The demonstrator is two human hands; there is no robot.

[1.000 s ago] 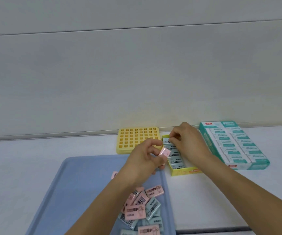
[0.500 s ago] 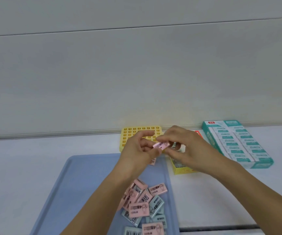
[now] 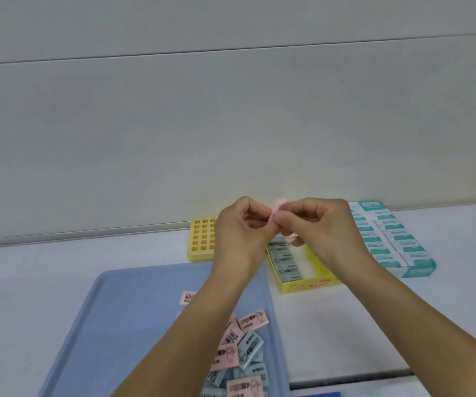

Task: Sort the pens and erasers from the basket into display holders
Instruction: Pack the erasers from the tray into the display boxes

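Both hands meet above the table and pinch one pink eraser (image 3: 277, 210) between them. My left hand (image 3: 241, 234) holds its left side and my right hand (image 3: 321, 229) its right side, the eraser standing on edge. Below them lies the yellow display box (image 3: 307, 283) with a row of blue-grey erasers (image 3: 285, 260) along its left side. The blue tray (image 3: 133, 316) in front holds a pile of pink and blue erasers (image 3: 241, 348). Behind my left hand sits the yellow pen holder grid (image 3: 202, 239).
A teal box of white erasers (image 3: 394, 239) lies to the right of the yellow box. One lone pink eraser (image 3: 188, 297) lies apart in the tray. The white table meets a grey wall behind. The table's front edge runs at the lower right.
My right hand left the row in the yellow box and joined my left hand on the pink eraser. Both hands then rose with it, and the eraser turned on edge.
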